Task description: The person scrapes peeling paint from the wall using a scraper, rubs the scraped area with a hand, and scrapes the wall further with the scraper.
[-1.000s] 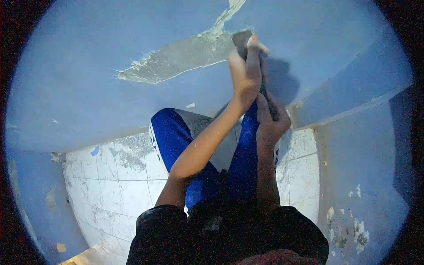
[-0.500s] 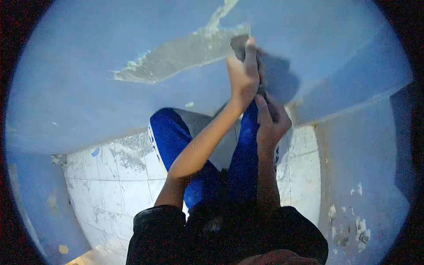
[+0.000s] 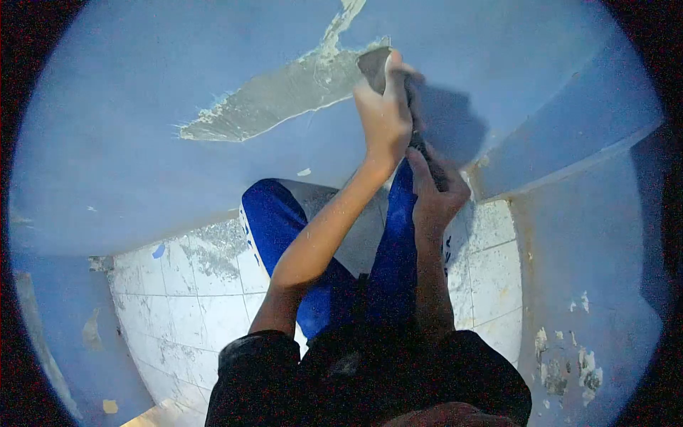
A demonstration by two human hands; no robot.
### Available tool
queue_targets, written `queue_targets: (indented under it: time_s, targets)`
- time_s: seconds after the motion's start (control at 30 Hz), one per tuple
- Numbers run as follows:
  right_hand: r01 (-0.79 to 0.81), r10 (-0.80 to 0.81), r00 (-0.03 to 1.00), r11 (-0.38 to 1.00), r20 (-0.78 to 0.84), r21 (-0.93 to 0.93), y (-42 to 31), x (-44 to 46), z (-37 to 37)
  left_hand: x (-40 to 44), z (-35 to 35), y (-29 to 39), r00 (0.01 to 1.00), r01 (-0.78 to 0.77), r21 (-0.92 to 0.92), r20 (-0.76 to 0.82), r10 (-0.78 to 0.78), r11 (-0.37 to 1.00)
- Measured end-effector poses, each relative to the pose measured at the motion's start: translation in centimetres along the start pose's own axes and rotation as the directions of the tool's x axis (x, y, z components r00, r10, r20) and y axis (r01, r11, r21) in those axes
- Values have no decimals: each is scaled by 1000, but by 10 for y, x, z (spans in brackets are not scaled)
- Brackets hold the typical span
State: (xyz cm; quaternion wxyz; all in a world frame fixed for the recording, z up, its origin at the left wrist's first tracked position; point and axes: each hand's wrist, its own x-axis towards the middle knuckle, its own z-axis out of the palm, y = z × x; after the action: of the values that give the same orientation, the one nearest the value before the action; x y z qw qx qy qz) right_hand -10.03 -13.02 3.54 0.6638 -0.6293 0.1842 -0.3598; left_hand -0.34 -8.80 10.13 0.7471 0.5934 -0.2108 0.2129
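1. Blue wall (image 3: 178,64) fills the upper view, broken by a long grey patch (image 3: 277,99) with ragged, pale edges and a pale streak running up from its top.
2. Both hands of a person in a black shirt (image 3: 284,384) and blue trousers (image 3: 274,217) hold one dark tool (image 3: 373,64), its wide, flat end at the right end of the patch.
3. Partly closed, the left hand (image 3: 384,124) grips the tool's upper part, close behind the wide end; some fingers are blurred or hidden.
4. Below it, the right hand (image 3: 440,196) is curled around the tool's lower part, thumb up along the near side; how tightly it closes, one cannot tell.
5. Dark shadow (image 3: 455,124) falls on the wall to the right of the tool.
6. White floor tiles (image 3: 206,313), smudged grey, spread below the wall on either side of the legs; peeled spots (image 3: 555,377) mark the side wall (image 3: 590,256) at right.
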Motion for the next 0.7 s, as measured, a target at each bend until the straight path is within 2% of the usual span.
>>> queue_targets:
  time_s: [0.07,0.1,0.13,0.2,0.23,0.33,0.4,0.47,0.5,0.6,0.7]
  targets:
    - [1,-1,1000,1000,-8,4,6,-7,-3,-7,-1,-6,998,17,111,-55,-10,994]
    - [16,-16,1000,1000,-13,22,10,-10,-1,-7,0,-5,995,68,89,-78,-61,994]
    - [41,-40,999,998,-24,47,11,-9,3,-7,1,-3,989,119,64,-101,-112,991]
    - [43,-42,998,999,37,-16,5,0,4,-4,3,4,941,306,-145,-106,-323,941]
    - [23,-19,998,998,68,-62,2,-2,0,2,5,3,967,182,-54,-171,-188,982]
    - [91,-91,996,995,-7,46,-10,-1,5,7,0,11,985,170,-121,41,-167,978]
    - [66,-65,998,997,26,-29,7,-10,-3,-4,-1,-9,999,-20,66,-29,21,998]
    - [69,-68,997,996,22,-48,11,-2,-2,-7,-2,-7,944,329,-114,-3,-331,938]
    - [56,-55,998,998,14,-38,10,-2,-1,-4,1,0,886,453,-118,-48,-461,883]
    - [13,-13,1000,999,14,-48,4,-7,-5,-7,0,-7,947,313,-119,-37,-320,942]
    - [45,-44,999,997,18,-65,5,-6,-8,-9,8,3,939,310,-132,-112,-324,942]
